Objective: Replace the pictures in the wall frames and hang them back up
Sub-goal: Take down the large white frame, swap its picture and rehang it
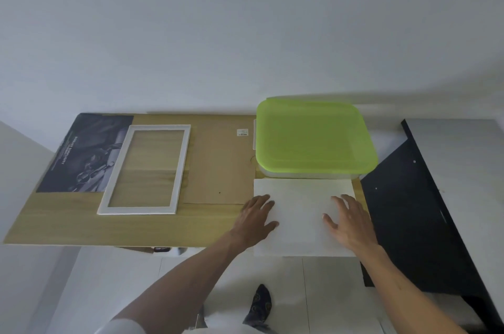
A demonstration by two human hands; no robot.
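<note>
A white sheet (300, 197) lies at the wooden table's (68, 227) front right, overhanging the front edge. My left hand (256, 220) rests flat on its left edge and my right hand (349, 220) rests flat on its right side, fingers spread. An empty white picture frame (146, 170) lies flat at the table's left-centre, with the wood showing through it. A dark printed picture (84, 153) lies under the frame's left side. A brown backing board (218, 164) lies between the frame and the sheet.
A clear box with a green lid (313, 140) stands at the back right, just behind the sheet. A black shelf unit (414, 211) stands close to the table's right end. A bare white wall (245, 33) rises behind. My foot (260, 303) shows on the white floor.
</note>
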